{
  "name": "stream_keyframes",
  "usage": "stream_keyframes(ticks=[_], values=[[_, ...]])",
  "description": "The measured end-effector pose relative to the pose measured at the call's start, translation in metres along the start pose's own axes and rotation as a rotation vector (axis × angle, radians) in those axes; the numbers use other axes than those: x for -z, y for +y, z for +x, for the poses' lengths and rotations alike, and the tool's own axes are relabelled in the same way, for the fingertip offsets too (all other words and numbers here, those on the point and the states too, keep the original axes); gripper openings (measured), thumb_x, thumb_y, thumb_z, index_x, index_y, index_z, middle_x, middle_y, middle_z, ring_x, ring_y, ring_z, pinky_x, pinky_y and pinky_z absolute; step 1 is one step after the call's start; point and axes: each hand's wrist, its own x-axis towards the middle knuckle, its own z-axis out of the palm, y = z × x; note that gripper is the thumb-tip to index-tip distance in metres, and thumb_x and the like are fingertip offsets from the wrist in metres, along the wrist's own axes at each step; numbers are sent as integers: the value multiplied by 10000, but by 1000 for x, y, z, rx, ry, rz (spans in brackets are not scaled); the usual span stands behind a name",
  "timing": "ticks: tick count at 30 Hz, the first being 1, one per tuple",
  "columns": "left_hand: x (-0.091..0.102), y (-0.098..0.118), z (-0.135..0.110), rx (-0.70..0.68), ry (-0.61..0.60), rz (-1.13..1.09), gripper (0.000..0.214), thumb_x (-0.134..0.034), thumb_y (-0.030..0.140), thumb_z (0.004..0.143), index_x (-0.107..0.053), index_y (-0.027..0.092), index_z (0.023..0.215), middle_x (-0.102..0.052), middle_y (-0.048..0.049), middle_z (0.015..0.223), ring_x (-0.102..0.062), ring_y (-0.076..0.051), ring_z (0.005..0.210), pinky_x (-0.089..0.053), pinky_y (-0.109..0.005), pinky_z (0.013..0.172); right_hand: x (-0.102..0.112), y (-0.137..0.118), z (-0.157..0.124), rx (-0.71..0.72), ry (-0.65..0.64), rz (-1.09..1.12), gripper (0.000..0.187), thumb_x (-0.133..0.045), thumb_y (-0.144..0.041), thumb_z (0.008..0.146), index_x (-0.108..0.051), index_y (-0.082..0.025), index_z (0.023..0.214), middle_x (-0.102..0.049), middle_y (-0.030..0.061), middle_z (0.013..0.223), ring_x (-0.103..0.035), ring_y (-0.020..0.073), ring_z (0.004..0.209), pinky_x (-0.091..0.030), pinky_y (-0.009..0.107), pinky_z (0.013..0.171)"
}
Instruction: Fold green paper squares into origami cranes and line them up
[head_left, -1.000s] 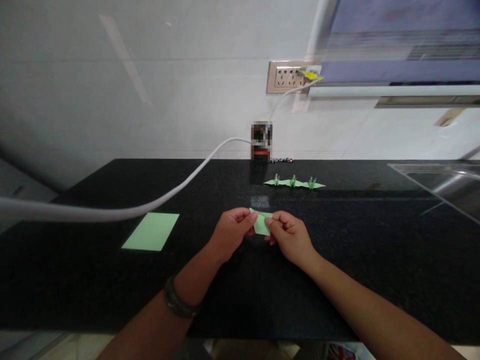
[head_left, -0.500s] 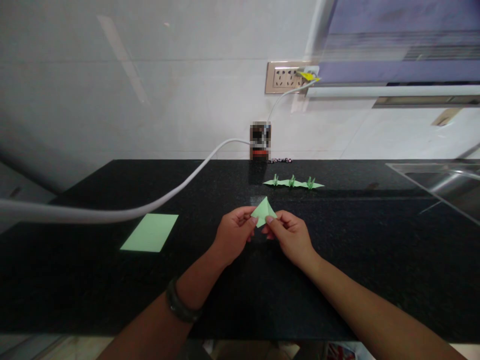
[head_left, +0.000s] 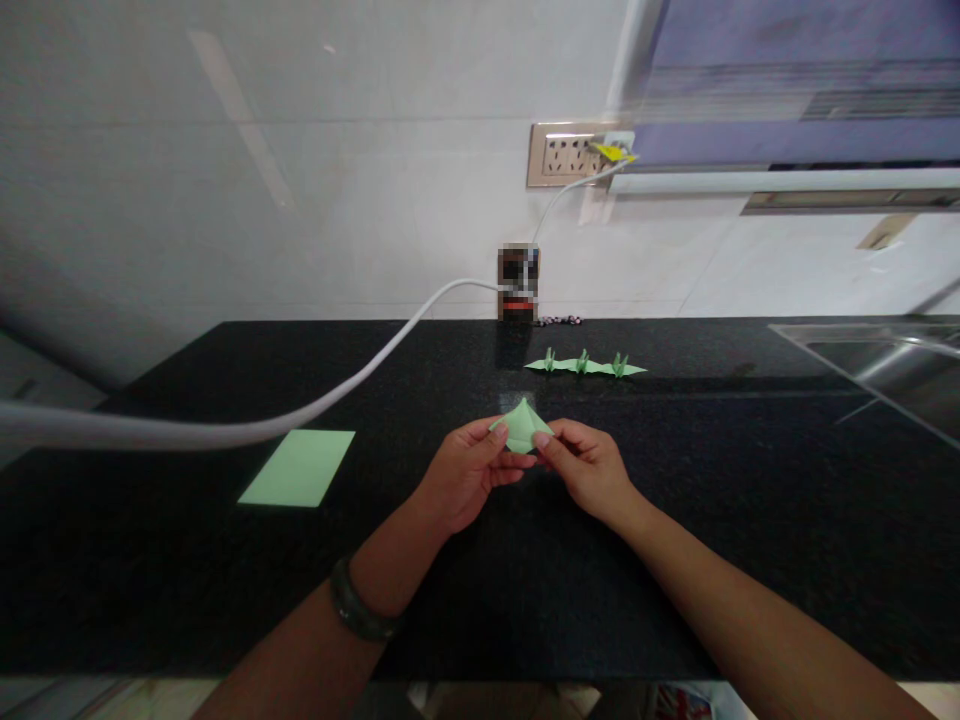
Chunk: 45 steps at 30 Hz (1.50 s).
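Note:
A small folded piece of light green paper (head_left: 520, 427) with a pointed top is held just above the black countertop (head_left: 712, 480). My left hand (head_left: 465, 472) pinches its left side between thumb and fingers. On its right side, my right hand (head_left: 589, 465) pinches it the same way. A dark band sits on my left wrist. Behind my hands, three small folded green paper cranes (head_left: 584, 365) stand in a row on the counter.
A flat green paper sheet (head_left: 298, 467) lies on the counter at the left. A white cable (head_left: 315, 405) crosses from the left to a small device (head_left: 517, 283) at the wall. A wall socket (head_left: 564, 153) is above. A metal sink (head_left: 885, 365) lies at the right.
The folded paper went from a flat strip to a pointed, opened-out shape between my fingers. Both hands stayed in about the same place.

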Motion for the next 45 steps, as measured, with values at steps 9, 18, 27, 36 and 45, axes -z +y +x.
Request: stream_keyframes(ticks=[9, 18, 27, 36, 45], values=[[-3, -9, 1, 2, -3, -115, 157, -525, 223, 789, -602, 130, 889, -665, -69, 857, -638, -159, 794, -506, -226, 654, -1, 5, 1, 90, 228, -173, 208, -526, -353, 774, -541, -183, 893, -540, 18, 705, -509, 130, 600, -434, 253, 535], [-7, -13, 3, -15, 26, -222, 150, -511, 172, 792, -595, 140, 911, -637, -62, 951, -598, -162, 907, -435, -332, 870, 6, 11, 5, 521, 260, -662, 279, -537, -184, 762, -597, -234, 1031, -509, 98, 1076, -490, 210, 919, -466, 357, 727], [-8, -14, 3, -35, 23, -268, 129, -518, 168, 785, -606, 129, 871, -636, -71, 955, -593, -180, 918, -379, -383, 924, 7, 10, 6, 601, 253, -745, 299, -543, -174, 766, -588, -212, 1058, -542, 103, 1054, -492, 213, 947, -466, 355, 740], [-7, -17, 2, -73, -28, -133, 212, -508, 229, 802, -609, 130, 959, -611, -103, 1057, -564, -198, 987, -370, -364, 924, 2, 7, 4, 397, 287, -488, 126, -540, -178, 763, -591, -190, 878, -522, 73, 923, -515, 183, 891, -478, 346, 738], [-9, -16, 0, -77, 2, 169, 421, -635, 158, 680, -560, 183, 1093, -629, -72, 1034, -579, -175, 951, -455, -215, 710, 1, 7, 4, 281, 273, -356, 67, -532, -185, 764, -571, -196, 817, -499, 56, 899, -517, 159, 813, -482, 264, 583]])
